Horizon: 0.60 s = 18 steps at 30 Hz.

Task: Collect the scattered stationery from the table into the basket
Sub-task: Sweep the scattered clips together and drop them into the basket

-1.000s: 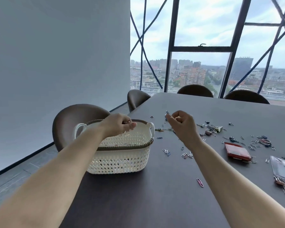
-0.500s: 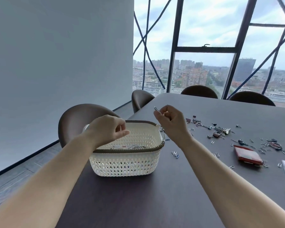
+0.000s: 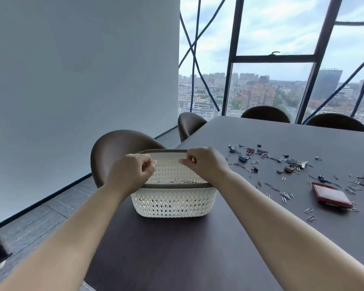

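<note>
A white lattice basket point(image 3: 172, 204) with a brown rim stands on the dark table point(image 3: 177, 253), near its left edge. Some clips lie inside it. Both hands hover over its opening. My left hand point(image 3: 130, 171) is curled into a loose fist and nothing shows in it. My right hand point(image 3: 206, 162) has thumb and fingertips pinched together, pointing left; the paper clip it carried is hidden between them. Scattered paper clips point(image 3: 285, 195) and binder clips point(image 3: 243, 158) lie on the table to the right of the basket.
A flat red case point(image 3: 331, 195) lies among the clips at the right. Brown chairs stand at the table's left side point(image 3: 118, 148) and far end point(image 3: 265, 114). A grey wall is on the left, with windows behind the table.
My right hand has carried its pinched clip leftwards from the table to above the basket. The left hand has stayed over the basket, and my view has swung left.
</note>
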Available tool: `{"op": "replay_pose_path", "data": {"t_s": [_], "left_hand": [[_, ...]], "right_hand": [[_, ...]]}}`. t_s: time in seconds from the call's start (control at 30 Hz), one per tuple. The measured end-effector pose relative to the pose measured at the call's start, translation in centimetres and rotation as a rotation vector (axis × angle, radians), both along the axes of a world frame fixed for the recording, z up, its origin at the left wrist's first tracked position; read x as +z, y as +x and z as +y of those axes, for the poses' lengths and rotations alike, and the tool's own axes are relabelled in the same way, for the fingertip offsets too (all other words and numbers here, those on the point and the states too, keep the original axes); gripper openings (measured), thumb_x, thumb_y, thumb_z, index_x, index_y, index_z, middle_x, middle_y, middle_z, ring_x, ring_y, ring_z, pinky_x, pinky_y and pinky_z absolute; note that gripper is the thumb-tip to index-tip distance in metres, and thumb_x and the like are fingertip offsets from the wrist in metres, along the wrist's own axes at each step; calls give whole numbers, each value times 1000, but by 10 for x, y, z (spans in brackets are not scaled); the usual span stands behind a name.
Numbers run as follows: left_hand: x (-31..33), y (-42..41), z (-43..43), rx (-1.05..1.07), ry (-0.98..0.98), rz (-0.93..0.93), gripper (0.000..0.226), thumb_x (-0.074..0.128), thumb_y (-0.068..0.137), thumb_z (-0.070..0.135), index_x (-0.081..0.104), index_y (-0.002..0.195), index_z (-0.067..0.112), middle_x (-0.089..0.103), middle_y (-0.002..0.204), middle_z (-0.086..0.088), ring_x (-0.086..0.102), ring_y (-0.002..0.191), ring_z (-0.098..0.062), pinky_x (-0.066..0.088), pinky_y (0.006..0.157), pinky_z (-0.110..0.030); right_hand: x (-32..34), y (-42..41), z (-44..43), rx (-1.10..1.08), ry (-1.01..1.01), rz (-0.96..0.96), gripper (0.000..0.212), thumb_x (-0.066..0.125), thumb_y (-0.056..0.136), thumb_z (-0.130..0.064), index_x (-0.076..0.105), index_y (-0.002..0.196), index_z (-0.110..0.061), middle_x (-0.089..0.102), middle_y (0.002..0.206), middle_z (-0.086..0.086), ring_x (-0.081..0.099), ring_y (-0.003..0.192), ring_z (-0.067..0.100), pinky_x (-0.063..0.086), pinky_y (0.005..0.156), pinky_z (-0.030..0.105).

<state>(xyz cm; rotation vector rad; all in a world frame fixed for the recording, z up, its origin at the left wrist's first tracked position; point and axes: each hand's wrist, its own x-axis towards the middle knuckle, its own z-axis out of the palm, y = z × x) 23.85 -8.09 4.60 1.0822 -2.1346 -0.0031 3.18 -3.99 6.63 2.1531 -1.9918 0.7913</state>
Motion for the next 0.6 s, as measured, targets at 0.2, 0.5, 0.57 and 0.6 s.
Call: {"op": "replay_pose_path", "data": {"t_s": [0.2,0.5,0.57,0.6], "left_hand": [[5,2,3,55,20,-122,28,53,90,32,61,69,16,52,55,8,54,61,-20,41,56,-28],[31,-45,38,21,-202,-240,22,52,89,29,63,77,15,63,71,1,58,64,-21,38,55,-26],[27,-78,56,-86,-414,-220,23,49,86,26,63,74,13,64,69,-1,60,59,-23,43,54,-27],[22,-95,66,-133,-506,-247,24,46,83,26,64,72,13,64,66,-1,61,56,-23,45,53,-27]], "right_hand": [[4,-5,13,17,43,182,34,39,98,-35,50,74,-14,58,80,4,50,71,22,35,60,28],[13,-52,67,-135,-61,97,23,36,96,-20,58,98,-15,66,88,11,60,78,34,46,65,34],[3,-84,91,-225,-78,60,23,36,96,-23,58,94,-15,66,89,9,60,80,33,48,67,35],[-6,-102,104,-273,-63,54,23,37,95,-24,58,93,-15,66,91,8,60,83,32,49,69,35]]}}
